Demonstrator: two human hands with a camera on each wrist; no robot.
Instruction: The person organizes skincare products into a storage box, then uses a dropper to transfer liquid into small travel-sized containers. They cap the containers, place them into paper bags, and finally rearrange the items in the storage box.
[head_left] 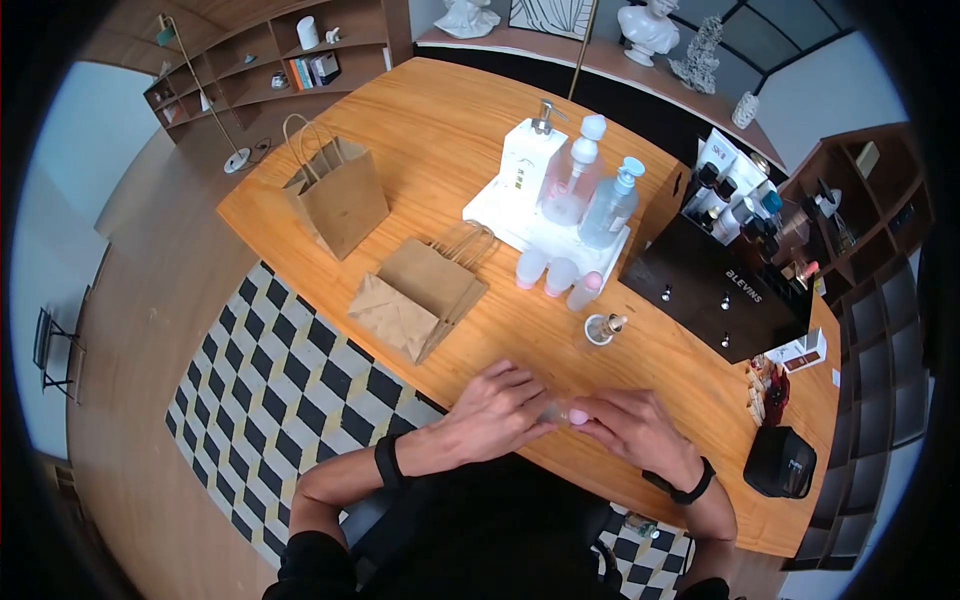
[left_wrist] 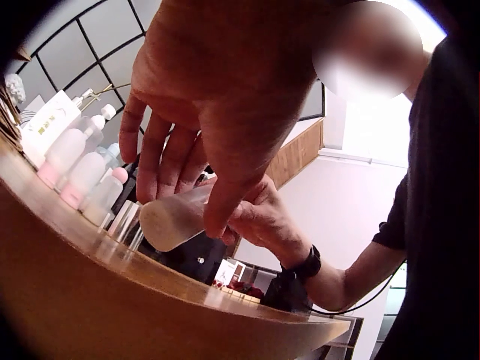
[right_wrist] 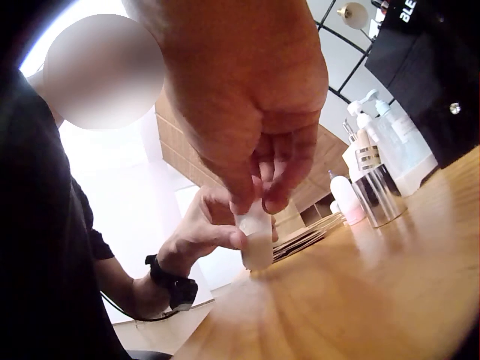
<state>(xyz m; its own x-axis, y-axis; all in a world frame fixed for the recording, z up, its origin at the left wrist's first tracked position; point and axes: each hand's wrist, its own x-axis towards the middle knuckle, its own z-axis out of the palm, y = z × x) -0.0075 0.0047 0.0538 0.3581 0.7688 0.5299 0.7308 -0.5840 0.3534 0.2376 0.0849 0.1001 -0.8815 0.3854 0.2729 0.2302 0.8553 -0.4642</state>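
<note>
A small translucent travel bottle with pale contents is held tilted between both hands, close over the table's near edge. My left hand grips its body between thumb and fingers. At the other end, my right hand pinches the pink cap with its fingertips. The bottle's round base faces the left wrist camera. Fingers hide part of the cap in both wrist views. Beyond the hands stand similar small bottles, two with pink ends down and one with its pink cap up.
A clear cup with a small item inside stands ahead of the hands. Behind are a white tray of pump bottles and a black cosmetics box. Paper bags lie at left; a black pouch sits at right.
</note>
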